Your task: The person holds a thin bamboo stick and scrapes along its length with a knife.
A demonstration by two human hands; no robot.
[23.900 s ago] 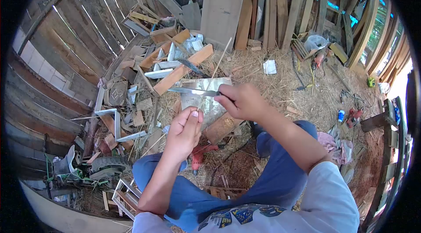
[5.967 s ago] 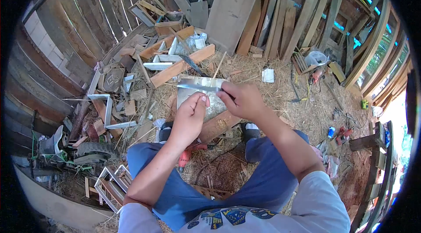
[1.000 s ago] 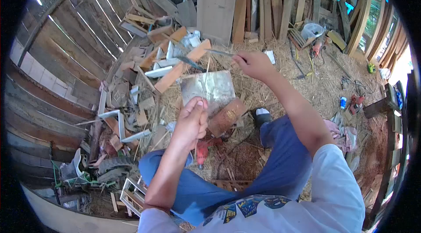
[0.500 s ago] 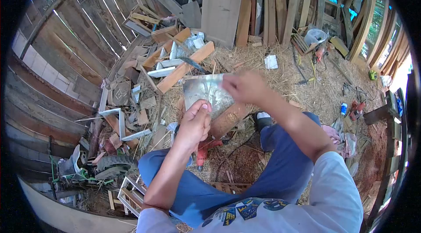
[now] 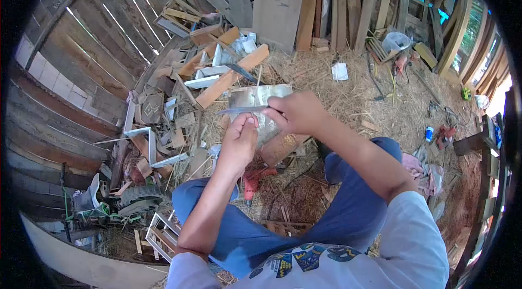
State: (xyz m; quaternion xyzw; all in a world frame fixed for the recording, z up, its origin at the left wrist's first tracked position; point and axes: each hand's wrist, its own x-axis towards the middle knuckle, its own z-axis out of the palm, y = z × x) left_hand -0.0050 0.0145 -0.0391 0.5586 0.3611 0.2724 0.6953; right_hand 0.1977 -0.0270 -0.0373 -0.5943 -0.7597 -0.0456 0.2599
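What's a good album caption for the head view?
Left hand grips a stick, right hand a knife, above a shiny sheet.

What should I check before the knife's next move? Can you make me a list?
1. Knife gripped in the right hand: ok.
2. Thin stick held by the left hand: ok.
3. Left fingers well clear of the knife: not ok, they look very close to it.
4. Sharp edge facing away from the left hand: cannot tell, too small to see.
5. Red power tool out of both hands: ok, it's lying low between the legs.
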